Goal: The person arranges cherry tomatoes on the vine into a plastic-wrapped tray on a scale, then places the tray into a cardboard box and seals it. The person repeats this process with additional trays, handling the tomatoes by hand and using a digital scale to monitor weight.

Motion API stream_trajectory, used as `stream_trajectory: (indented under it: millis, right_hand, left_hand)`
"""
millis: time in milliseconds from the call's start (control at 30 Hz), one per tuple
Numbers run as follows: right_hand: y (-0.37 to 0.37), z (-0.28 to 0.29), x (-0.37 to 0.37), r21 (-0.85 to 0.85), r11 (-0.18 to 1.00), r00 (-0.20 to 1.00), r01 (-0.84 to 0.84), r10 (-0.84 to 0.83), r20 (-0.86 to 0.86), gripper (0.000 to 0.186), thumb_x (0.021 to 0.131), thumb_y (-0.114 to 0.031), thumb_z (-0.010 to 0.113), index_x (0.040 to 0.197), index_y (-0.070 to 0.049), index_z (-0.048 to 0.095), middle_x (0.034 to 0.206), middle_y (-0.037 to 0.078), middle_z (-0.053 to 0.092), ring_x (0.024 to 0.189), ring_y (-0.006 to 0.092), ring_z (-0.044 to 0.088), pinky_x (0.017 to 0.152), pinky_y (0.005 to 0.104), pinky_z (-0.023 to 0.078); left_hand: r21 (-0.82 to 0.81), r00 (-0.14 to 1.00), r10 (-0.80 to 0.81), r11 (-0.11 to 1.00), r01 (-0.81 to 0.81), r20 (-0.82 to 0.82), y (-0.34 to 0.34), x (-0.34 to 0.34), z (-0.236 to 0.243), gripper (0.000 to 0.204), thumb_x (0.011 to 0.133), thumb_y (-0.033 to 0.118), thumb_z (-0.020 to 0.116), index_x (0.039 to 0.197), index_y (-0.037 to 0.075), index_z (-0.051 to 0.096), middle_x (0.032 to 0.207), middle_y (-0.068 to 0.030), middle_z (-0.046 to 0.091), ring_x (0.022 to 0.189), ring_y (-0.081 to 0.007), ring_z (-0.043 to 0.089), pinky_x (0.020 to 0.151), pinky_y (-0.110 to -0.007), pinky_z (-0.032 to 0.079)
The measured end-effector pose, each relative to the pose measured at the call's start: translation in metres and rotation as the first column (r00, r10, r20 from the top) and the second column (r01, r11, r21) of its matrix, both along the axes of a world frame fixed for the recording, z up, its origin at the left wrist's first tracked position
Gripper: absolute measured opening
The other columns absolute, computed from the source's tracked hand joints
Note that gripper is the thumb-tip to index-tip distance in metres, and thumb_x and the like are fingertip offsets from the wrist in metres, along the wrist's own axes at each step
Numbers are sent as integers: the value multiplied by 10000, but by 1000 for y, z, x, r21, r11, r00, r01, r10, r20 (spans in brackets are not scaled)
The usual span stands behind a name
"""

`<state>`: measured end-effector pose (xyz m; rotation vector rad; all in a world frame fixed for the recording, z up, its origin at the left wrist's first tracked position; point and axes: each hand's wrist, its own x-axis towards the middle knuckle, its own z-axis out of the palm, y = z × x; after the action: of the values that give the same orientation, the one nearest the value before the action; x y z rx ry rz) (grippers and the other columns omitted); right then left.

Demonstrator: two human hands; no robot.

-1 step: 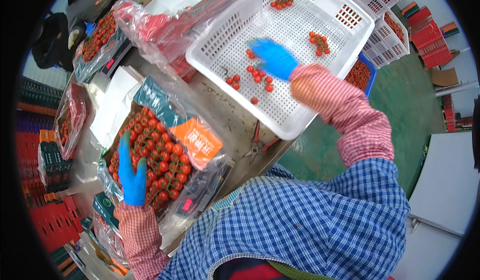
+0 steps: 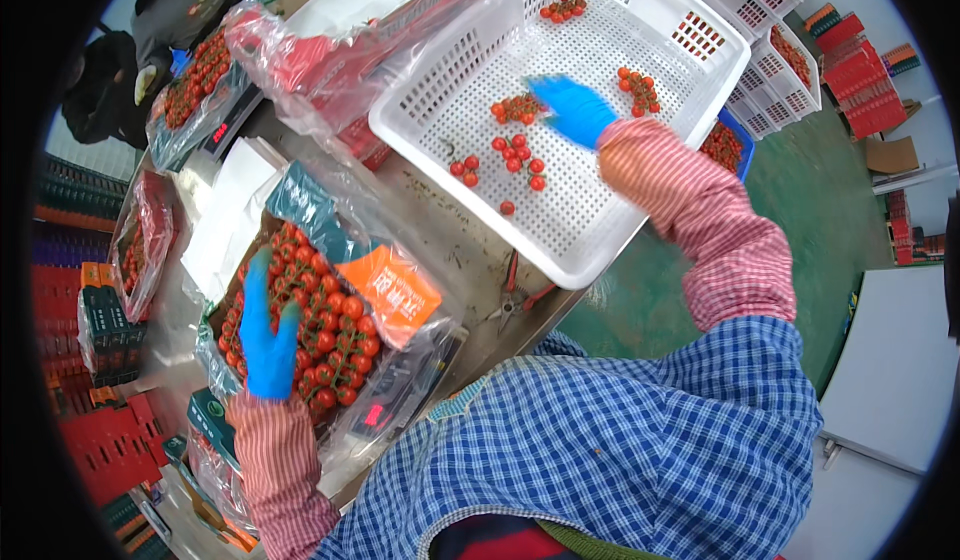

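Note:
My left hand, in a blue glove, lies with fingers stretched out on the vine tomatoes that fill a plastic-lined box. The box's green-and-orange flap is folded out beside them, under clear film. My right hand, gloved in blue too, is over the white perforated crate, fingers extended and nothing seen in them. Its fingertips are beside a small tomato bunch; whether they touch is unclear. Other bunches and loose tomatoes lie scattered on the crate floor.
Red-handled pruning shears lie on the metal table below the crate. A scale with a lit display sits by the tomato box. A film-wrapped red box stands behind. White crates are at right; another person is at upper left.
My right hand has shifted to the right and slightly down, uncovering the small tomato bunch that it mostly hid. The left hand has barely moved on the tomatoes.

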<state>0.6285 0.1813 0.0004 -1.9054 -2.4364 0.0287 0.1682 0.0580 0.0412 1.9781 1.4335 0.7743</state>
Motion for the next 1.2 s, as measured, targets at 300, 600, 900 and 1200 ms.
stream_trajectory:
  millis: [300,600,900,1200]
  right_hand:
    - [79,-42,200,-388,705,791,594,-599,122,738,838,-378,561,1430,-187,163,1283,118,480,1086,300,531,882,418,458]
    - [76,-115,205,-263,872,906,412,-424,14,604,807,-229,545,1344,-76,316,1166,214,523,997,359,565,832,445,467]
    - [129,-137,157,-600,800,221,-19,-582,-782,375,886,-304,489,1137,-29,532,832,166,633,709,230,618,625,371,505]
    - [84,-61,82,-500,537,-86,-680,-735,-673,560,793,-226,521,1325,-94,404,1168,82,560,920,212,570,720,376,492]
  left_hand:
    - [-73,849,-446,893,445,-283,179,257,-70,716,805,347,616,1378,58,300,1314,-194,420,1203,-344,415,1007,-397,347]
    - [-153,763,-342,938,311,-548,224,389,-172,708,714,283,653,1332,92,365,1208,-185,513,1079,-333,527,898,-417,435]
    - [-695,706,349,663,279,616,233,369,-163,381,783,351,557,1067,97,568,699,-21,514,562,-120,468,549,-269,413]
    - [-399,111,419,703,588,901,194,313,-75,604,853,529,482,1233,60,483,1107,-138,601,964,-243,608,825,-364,497]
